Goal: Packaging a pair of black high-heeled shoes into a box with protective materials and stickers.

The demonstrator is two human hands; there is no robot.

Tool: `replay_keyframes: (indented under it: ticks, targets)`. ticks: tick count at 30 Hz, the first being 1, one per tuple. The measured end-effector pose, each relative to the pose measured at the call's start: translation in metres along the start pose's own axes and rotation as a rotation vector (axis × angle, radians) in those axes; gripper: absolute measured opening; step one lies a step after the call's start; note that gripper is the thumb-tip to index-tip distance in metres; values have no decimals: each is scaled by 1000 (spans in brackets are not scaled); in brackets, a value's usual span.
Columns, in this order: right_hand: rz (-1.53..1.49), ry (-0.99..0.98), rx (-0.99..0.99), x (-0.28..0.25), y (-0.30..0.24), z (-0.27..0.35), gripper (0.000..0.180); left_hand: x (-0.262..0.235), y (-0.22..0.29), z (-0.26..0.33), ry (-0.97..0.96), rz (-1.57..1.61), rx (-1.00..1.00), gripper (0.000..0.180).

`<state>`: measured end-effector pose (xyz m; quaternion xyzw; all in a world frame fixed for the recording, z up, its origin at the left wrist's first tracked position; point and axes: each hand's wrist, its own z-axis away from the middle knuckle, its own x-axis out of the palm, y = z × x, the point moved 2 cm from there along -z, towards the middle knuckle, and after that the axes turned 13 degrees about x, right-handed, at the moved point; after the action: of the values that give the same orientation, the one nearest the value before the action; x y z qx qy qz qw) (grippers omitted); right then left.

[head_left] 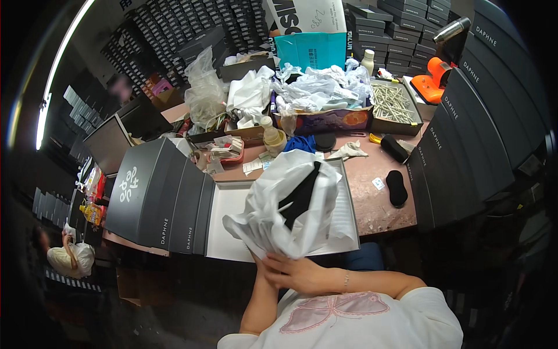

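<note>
One person in a pale yellow top (72,260) is at the far left. Next come at least three dark grey cardboard boxes (148,195), standing side by side on the pink tabletop (378,217). One open, white-lined shallow box (226,203) occupies the centre. Over it, one sheet of crumpled white tissue paper (261,203) is gathered around one black item (302,198), which shows through a gap.

The left hand (259,262) is beneath the paper's lower edge, mostly hidden; I cannot tell how its fingers close. The right hand (298,274) has its fingers slightly apart against that edge, beside the left wrist; whether they clamp the paper I cannot tell.

Behind the bundle are one cream plastic bottle (273,138) and one crumpled blue cloth (300,143). Rightward lies one black, rounded oblong object (397,189), before at least six stacked dark grey boxes (465,145).
</note>
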<state>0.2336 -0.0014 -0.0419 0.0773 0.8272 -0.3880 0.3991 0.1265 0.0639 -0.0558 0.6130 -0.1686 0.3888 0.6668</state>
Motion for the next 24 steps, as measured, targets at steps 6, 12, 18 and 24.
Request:
replay_keyframes:
  ticks: [6,12,18,24]
  targets:
    - [-196,496,65,-180,-29,2,36,-20,50,-8,-124,-119,244,69]
    - [-75,-361,345,-162,33,-28,48,-20,64,-13,-207,-192,265,71]
    - [-343,-479,563,-104,74,28,42,-50,77,-20,-550,-287,56,111]
    - [-790,-383,728,-142,92,66,61,-82,73,-44,-470,-490,31,31]
